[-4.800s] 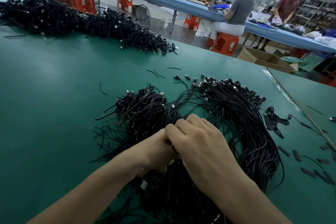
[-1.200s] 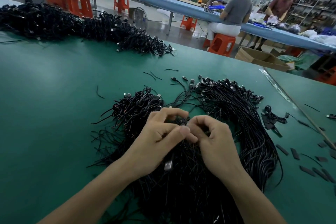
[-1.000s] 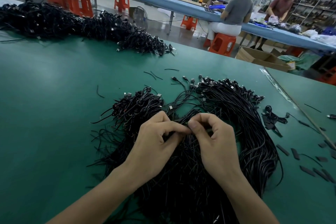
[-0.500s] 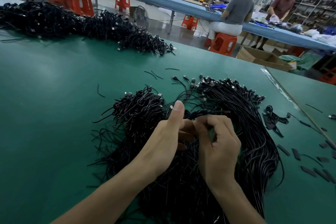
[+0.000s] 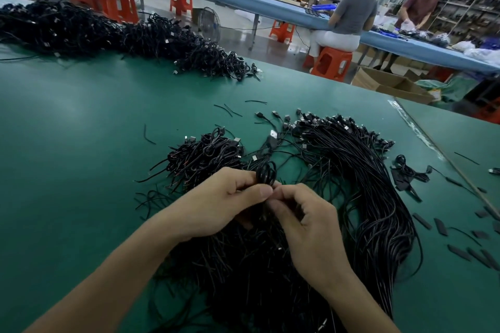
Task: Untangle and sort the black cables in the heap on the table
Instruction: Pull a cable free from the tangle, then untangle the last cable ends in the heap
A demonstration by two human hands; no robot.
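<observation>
1. Over the heap [image 5: 373, 197] of black cables, mid-tabletop [image 5: 75, 149]: left hand [image 5: 216, 205] and right hand [image 5: 311, 227], fingertips meeting, both pinching one small coiled cable [image 5: 266, 173] held just above the heap.
2. Far edge: a second, long cable pile [image 5: 108, 32].
3. Beyond: orange stools [image 5: 331, 62]; a seated person [image 5: 349, 19], back turned.

To my left the green table [image 5: 75, 170] lies bare, an open way through. Ahead a tangled clump [image 5: 200, 157] and a long cable bundle [image 5: 373, 197] block my reach; black strips [image 5: 457, 251] litter the right side.
</observation>
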